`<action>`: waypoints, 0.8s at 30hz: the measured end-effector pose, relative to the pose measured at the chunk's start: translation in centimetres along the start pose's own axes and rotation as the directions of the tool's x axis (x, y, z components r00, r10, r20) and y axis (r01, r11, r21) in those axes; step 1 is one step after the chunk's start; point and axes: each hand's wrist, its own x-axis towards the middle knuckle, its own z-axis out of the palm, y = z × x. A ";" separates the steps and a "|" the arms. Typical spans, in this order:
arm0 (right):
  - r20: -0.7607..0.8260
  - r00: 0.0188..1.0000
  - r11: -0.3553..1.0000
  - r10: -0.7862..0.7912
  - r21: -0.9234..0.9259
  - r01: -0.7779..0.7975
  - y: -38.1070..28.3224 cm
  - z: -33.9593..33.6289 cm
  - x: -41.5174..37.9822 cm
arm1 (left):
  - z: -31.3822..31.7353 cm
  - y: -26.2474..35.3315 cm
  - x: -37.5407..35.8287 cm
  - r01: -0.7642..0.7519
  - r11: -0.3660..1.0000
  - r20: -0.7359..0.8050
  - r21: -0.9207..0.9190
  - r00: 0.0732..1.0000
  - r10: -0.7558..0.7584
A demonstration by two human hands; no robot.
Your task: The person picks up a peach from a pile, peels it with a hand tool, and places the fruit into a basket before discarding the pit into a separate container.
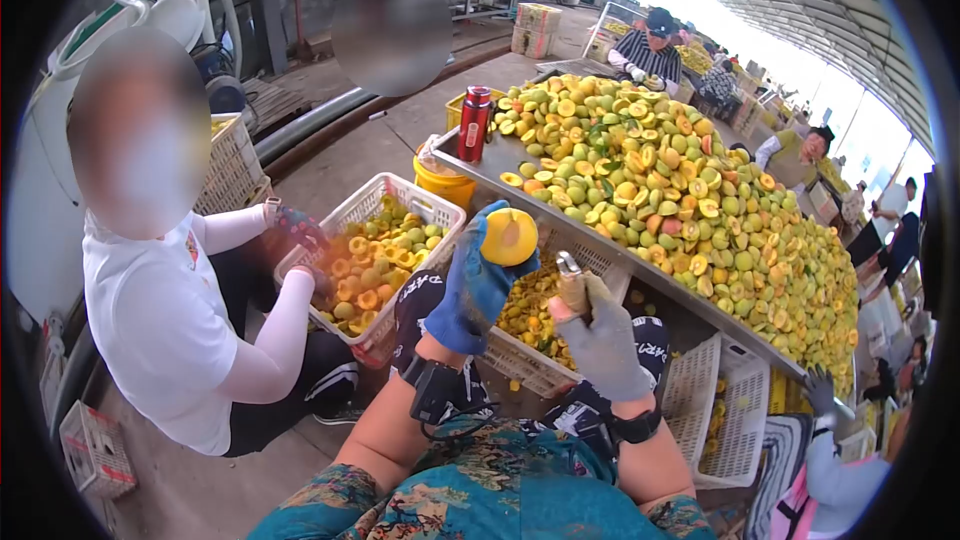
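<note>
Fruit half (510,237): yellow-orange, rounded, cut face toward the camera, darker patch near middle. Held raised, roughly upright, in the left fingers (468,242). Small metal tool (568,264): silver tip upward, near the fruit, apart; remainder largely hidden by right fingers (601,298).

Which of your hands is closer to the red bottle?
Left. The left hand, holding a fruit half, is below the red bottle in the picture; the right hand is lower and farther right.
</note>
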 end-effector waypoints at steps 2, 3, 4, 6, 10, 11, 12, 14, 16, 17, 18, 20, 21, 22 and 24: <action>-0.066 0.992 0.993 -0.110 -0.053 0.107 -0.2 0.2 0.1 | 0.7 -0.7 0.0 0.012 0.999 -0.003 0.041 1.000 -0.012; -0.070 0.993 0.994 -0.100 -0.060 0.096 0.0 0.0 0.3 | 1.1 -1.1 0.2 0.020 0.996 -0.009 0.090 1.000 -0.020; -0.059 0.995 0.993 -0.079 -0.093 0.074 0.2 -0.3 0.5 | 1.5 -1.5 0.1 0.031 0.997 -0.001 0.072 1.000 -0.031; -0.131 0.979 0.972 -0.155 -0.195 0.128 1.5 -0.5 0.5 | 1.8 -2.7 0.3 0.040 0.994 -0.020 0.099 0.999 -0.038; -0.147 0.972 0.955 -0.184 -0.260 0.142 3.0 -1.6 1.3 | 2.6 -4.6 0.8 0.023 0.981 -0.013 0.191 1.000 -0.021; -0.154 0.966 0.947 -0.206 -0.278 0.158 3.8 -1.4 1.6 | 2.7 -4.9 1.0 0.015 0.975 0.029 0.224 0.999 -0.022; -0.158 0.961 0.940 -0.227 -0.293 0.174 4.5 -1.2 1.8 | 2.7 -5.3 1.2 0.008 0.971 0.012 0.239 1.000 -0.011; -0.135 0.963 0.927 -0.235 -0.329 0.180 6.0 -0.6 2.2 | 3.1 -5.4 1.4 -0.020 0.951 0.029 0.310 1.000 0.011; -0.097 0.964 0.912 -0.248 -0.357 0.199 6.4 0.1 2.4 | 3.4 -5.3 1.3 -0.069 0.913 0.013 0.403 0.998 0.069; -0.075 0.975 0.917 -0.208 -0.363 0.168 6.1 0.6 2.4 | 3.3 -5.2 1.5 -0.072 0.911 -0.001 0.406 0.997 0.079; -0.047 0.985 0.920 -0.167 -0.368 0.138 6.1 1.0 2.4 | 3.1 -5.1 1.5 -0.065 0.913 -0.045 0.402 0.995 0.091; -0.018 0.980 0.918 -0.199 -0.354 0.180 6.5 2.1 2.8 | 2.9 -4.6 1.6 -0.060 0.919 -0.123 0.389 0.985 0.117; -0.011 0.972 0.913 -0.235 -0.345 0.216 6.5 2.7 3.1 | 2.3 -4.6 1.8 -0.074 0.914 -0.143 0.398 0.980 0.142; 0.013 0.968 0.916 -0.250 -0.320 0.241 6.3 3.4 3.3 | 1.6 -4.7 2.0 -0.090 0.879 -0.164 0.467 0.969 0.186; 0.066 0.984 0.927 -0.168 -0.328 0.180 5.9 4.4 3.6 | 0.7 -4.5 2.3 -0.113 0.855 -0.204 0.506 0.948 0.245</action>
